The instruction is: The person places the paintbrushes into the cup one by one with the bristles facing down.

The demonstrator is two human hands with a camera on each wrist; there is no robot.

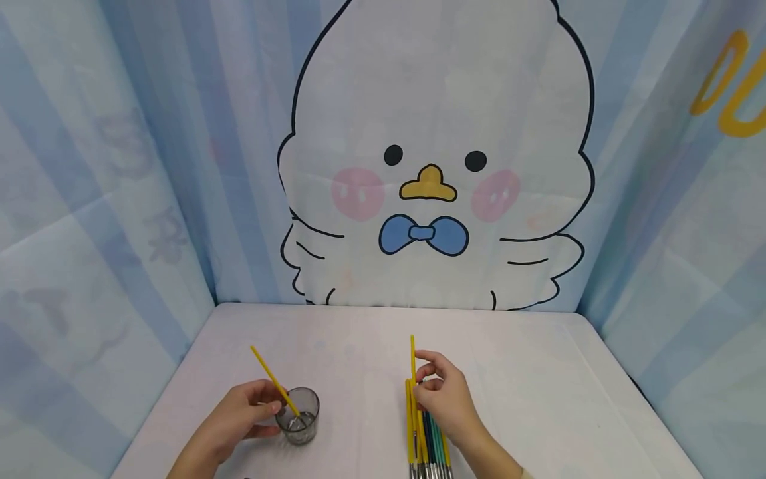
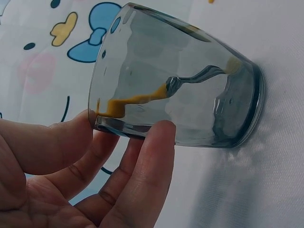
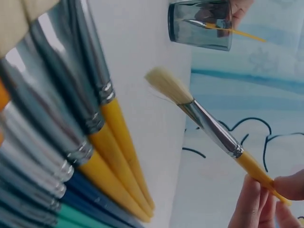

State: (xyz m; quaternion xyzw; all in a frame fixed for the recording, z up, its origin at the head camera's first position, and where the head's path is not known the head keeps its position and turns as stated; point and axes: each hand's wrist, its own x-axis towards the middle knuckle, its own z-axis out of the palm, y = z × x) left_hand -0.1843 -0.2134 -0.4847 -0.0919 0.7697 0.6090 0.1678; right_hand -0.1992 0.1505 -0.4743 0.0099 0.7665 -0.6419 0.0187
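Note:
My left hand (image 1: 239,414) holds a clear grey drinking glass (image 1: 308,403) from its left side, thumb at the rim and fingers against the wall in the left wrist view. A yellow-handled paintbrush (image 1: 266,368) leans in the glass, bristles down, its handle sticking out over the rim. My right hand (image 1: 449,400) pinches another yellow-handled paintbrush (image 3: 216,124) by the handle. Its pale bristles and silver ferrule show in the right wrist view, raised beside a row of paintbrushes (image 3: 118,161). That row has yellow, dark blue and green handles.
The white-covered table (image 1: 538,386) extends to the right of the brushes and between them and the glass. Behind it hangs a curtain (image 1: 437,86) printed with a cartoon bird, with blue-striped curtains at both sides.

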